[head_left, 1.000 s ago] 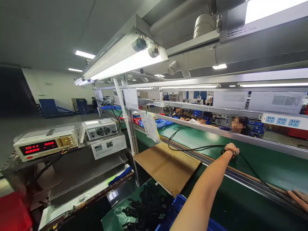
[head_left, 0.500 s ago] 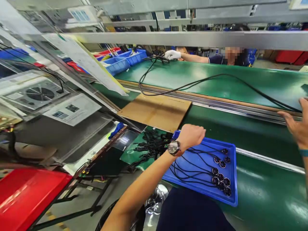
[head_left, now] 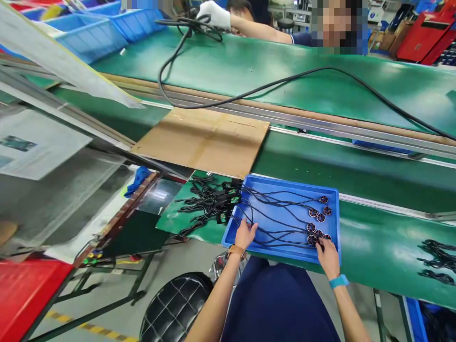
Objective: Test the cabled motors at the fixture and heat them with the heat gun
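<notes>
A shallow blue tray (head_left: 331,195) lies on the green bench in front of me. It holds several small round parts (head_left: 318,218) with thin black wires trailing left to a tangle of connectors (head_left: 210,204). My left hand (head_left: 244,234) rests with its fingers spread on the tray's near left part, touching the wires. My right hand (head_left: 327,255) sits at the near right rim, fingertips curled onto the round parts nearest me; whether it grips one is hidden.
A brown cardboard sheet (head_left: 204,140) lies beyond the tray. A thick black cable (head_left: 270,86) crosses the green conveyor, where a co-worker's gloved hand (head_left: 215,15) holds coiled cable. Blue bins (head_left: 89,35) stand far left, more black wires (head_left: 436,261) at right, a black stool (head_left: 174,308) below.
My view has dropped from the far rail to the tray. My left arm came back from the conveyor onto the tray, and my right hand came down from the right to its near rim.
</notes>
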The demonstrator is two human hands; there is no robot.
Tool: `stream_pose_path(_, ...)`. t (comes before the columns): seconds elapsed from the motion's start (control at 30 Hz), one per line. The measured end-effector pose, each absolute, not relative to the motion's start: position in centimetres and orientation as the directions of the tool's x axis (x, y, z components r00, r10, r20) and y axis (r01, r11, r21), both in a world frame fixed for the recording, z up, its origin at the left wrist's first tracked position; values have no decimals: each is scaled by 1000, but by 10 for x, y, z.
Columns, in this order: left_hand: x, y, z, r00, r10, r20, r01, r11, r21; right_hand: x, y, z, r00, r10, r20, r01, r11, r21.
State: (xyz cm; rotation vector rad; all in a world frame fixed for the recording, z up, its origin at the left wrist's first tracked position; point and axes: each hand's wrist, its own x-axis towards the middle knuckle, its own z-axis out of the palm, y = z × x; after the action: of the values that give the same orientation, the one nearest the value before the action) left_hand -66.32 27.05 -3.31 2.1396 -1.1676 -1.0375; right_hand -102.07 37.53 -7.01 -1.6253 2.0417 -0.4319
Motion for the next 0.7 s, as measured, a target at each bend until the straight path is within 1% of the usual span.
stream_pose_path(0.1, -672, 261, -24, 301, -868, -394, -325, -482, 814, -1004, 379, -74, -206, -949, -238, -851, 294, -435)
stream_pose_path(0.2, -669, 263, 0, 268, -881, -389, -116, -430, 895, -997, 372, -70, -236, -934, -269, -879, 323, -351)
stream_pose_path(0.27, -662, 269, 22, 278, -882, -381, 76, -375, 924, -990, 365, -65, -232, -928, -292, -899, 319, -299)
stream_pose_path(0.3, -659, 273, 34, 280, -877, -390, 214, -339, 916, -985, 361, -62, -236, -922, -306, -911, 319, -260)
stream_pose_path(0.33, -657, 278, 45, 275, -872, -406, 365, -296, 883, -978, 357, -60, -249, -913, -322, -922, 325, -210)
stream_pose_path(0.4, -656, 290, 66, 247, -862, -442, 625, -207, 753, -961, 349, -56, -293, -892, -345, -934, 345, -97)
stream_pose_path(0.43, -658, 297, 74, 235, -858, -457, 701, -176, 691, -951, 345, -55, -316, -883, -346, -934, 354, -49)
stream_pose_path(0.5, -664, 311, 84, 221, -853, -472, 754, -158, 638, -936, 340, -58, -345, -877, -333, -932, 361, 14)
stream_pose_path(0.6, -667, 330, 85, 188, -855, -484, 729, -208, 652, -926, 335, -70, -375, -879, -294, -924, 382, 39)
stream_pose_path(0.63, -663, 335, 83, 147, -860, -489, 697, -261, 668, -927, 333, -76, -387, -875, -290, -917, 398, 22)
stream_pose_path(0.7, -648, 343, 79, 0, -856, -517, 579, -422, 698, -932, 332, -82, -408, -856, -317, -891, 448, -65)
